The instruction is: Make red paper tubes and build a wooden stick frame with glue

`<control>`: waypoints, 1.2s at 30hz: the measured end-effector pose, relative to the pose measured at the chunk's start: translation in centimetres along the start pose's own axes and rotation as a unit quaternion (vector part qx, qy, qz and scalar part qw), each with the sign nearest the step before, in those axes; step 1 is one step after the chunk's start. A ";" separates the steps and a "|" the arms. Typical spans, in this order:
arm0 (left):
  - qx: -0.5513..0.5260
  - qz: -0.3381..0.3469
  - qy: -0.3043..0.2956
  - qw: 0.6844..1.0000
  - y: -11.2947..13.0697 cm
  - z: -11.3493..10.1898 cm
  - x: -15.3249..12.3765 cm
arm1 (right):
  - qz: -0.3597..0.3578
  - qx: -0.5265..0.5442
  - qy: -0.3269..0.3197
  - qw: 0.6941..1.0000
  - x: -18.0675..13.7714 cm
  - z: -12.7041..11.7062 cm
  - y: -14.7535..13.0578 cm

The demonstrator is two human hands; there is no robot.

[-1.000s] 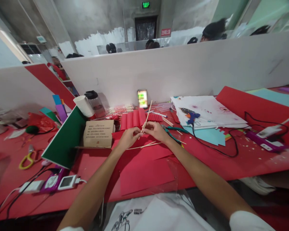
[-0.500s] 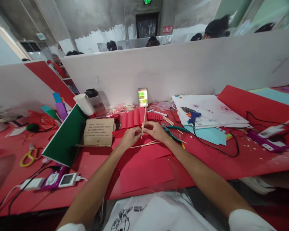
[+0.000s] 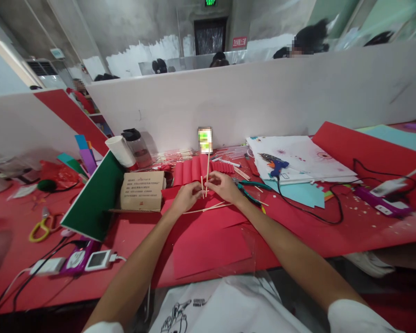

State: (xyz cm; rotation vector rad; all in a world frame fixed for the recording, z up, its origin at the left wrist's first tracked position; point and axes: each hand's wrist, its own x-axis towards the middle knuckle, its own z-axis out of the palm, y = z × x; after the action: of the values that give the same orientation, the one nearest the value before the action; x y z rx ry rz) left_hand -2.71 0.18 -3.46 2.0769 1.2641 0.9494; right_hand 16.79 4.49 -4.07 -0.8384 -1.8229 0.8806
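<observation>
My left hand pinches a short thin wooden stick held upright. Beside it, a longer wooden stick stands upright between the fingertips of my right hand. The two sticks are side by side with a narrow gap, over red paper sheets. More loose sticks lie across the paper just below my hands. Behind them is a row of rolled red paper tubes. Pliers with teal handles lie close to my right wrist.
A cardboard box and a leaning green board stand at left, with yellow-handled scissors beyond. A glue gun rests on white printed sheets at right; its cable crosses the table. A lit phone leans on the partition.
Half a second ago the sticks were close together at my fingertips. Now the short stick in my left hand shows separately, left of the longer one. My hands have hardly moved.
</observation>
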 end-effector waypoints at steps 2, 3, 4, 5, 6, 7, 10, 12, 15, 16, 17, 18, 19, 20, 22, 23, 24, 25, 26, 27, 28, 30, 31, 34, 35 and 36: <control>-0.005 0.001 0.003 1.000 0.3 -0.2 0.0 | 0.003 -0.004 0.007 1.000 0.0 -0.1 0.0; -0.008 0.001 0.003 1.000 0.5 -0.3 0.0 | 0.003 -0.001 0.008 1.000 -0.1 -0.1 -0.2; -0.011 0.001 0.004 1.000 0.6 -0.4 0.0 | 0.001 0.006 0.008 1.000 -0.2 -0.1 -0.4; -0.012 -0.001 0.006 1.000 0.7 -0.5 0.0 | -0.001 0.019 0.007 1.000 -0.3 -0.2 -0.8; -0.015 -0.004 0.009 1.000 0.7 -0.5 0.1 | -0.002 0.035 0.007 0.999 -0.3 -0.3 -1.3; -0.018 -0.006 0.010 1.000 0.7 -0.5 0.1 | -0.002 0.055 0.007 0.998 -0.4 -0.4 -1.8; -0.032 -0.010 0.005 0.999 0.6 -0.5 0.1 | 0.003 0.118 -0.001 0.993 -0.6 -1.1 -3.2; -0.032 -0.009 0.005 0.999 0.5 -0.5 0.1 | 0.007 0.162 -0.025 0.986 -0.6 -1.8 -3.6; -0.016 0.002 0.022 1.000 0.4 -0.6 0.1 | 0.014 0.231 -0.083 0.969 -0.7 -2.5 -3.7; -0.010 0.007 0.030 0.999 0.4 -0.6 0.1 | 0.015 0.245 -0.095 0.965 -0.7 -2.7 -3.6; -0.005 0.009 0.039 0.999 0.4 -0.6 0.1 | 0.013 0.249 -0.098 0.963 -0.7 -2.8 -3.6; 0.000 0.009 0.047 0.999 0.4 -0.7 0.1 | 0.011 0.244 -0.090 0.966 -0.7 -2.8 -3.6; 0.003 0.007 0.054 0.999 0.4 -0.7 0.1 | 0.008 0.231 -0.073 0.970 -0.6 -2.8 -3.5; 0.004 0.006 0.058 0.998 0.4 -0.7 0.2 | 0.005 0.213 -0.052 0.976 -0.6 -2.8 -3.5; -0.002 0.009 0.056 0.998 0.4 -0.6 0.2 | -0.003 0.171 -0.019 0.985 -0.4 -2.8 -3.5; -0.007 0.011 0.053 0.999 0.4 -0.6 0.2 | -0.007 0.152 -0.006 0.988 -0.3 -2.7 -3.5; -0.010 0.013 0.049 0.999 0.4 -0.5 0.1 | -0.009 0.135 0.008 0.991 -0.2 -2.7 -3.5; -0.010 0.013 0.047 0.999 0.4 -0.4 0.1 | -0.012 0.119 0.025 0.993 -0.2 -2.7 -3.6; -0.007 0.011 0.045 0.999 0.4 -0.3 0.2 | -0.016 0.102 0.046 0.994 -0.2 -2.7 -3.6; -0.002 0.008 0.044 0.999 0.4 -0.2 0.2 | -0.024 0.088 0.072 0.993 -0.3 -2.7 -3.7; 0.003 0.005 0.045 0.999 0.4 -0.1 0.2 | -0.034 0.075 0.099 0.992 -0.4 -2.8 -3.8; 0.008 -0.004 0.050 0.999 0.2 -0.1 0.2 | -0.056 0.050 0.141 0.987 -0.5 -3.0 -4.0; 0.008 -0.009 0.053 0.999 0.2 -0.1 0.2 | -0.060 0.043 0.152 0.986 -0.5 -3.1 -4.0; 0.000 -0.020 0.058 0.998 0.0 -0.3 0.3 | -0.044 0.043 0.144 0.988 -0.4 -3.3 -3.9; -0.004 -0.022 0.056 0.998 0.0 -0.4 0.3 | -0.038 0.042 0.126 0.990 -0.3 -3.3 -3.8; -0.009 -0.022 0.055 0.998 0.0 -0.5 0.3 | -0.034 0.035 0.105 0.993 -0.3 -3.3 -3.7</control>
State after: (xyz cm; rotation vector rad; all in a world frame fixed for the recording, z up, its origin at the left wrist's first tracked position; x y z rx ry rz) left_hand -3.02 0.52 -3.06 1.9986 1.3469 1.0631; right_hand 19.22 3.08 0.01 -0.7884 -1.6198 0.7777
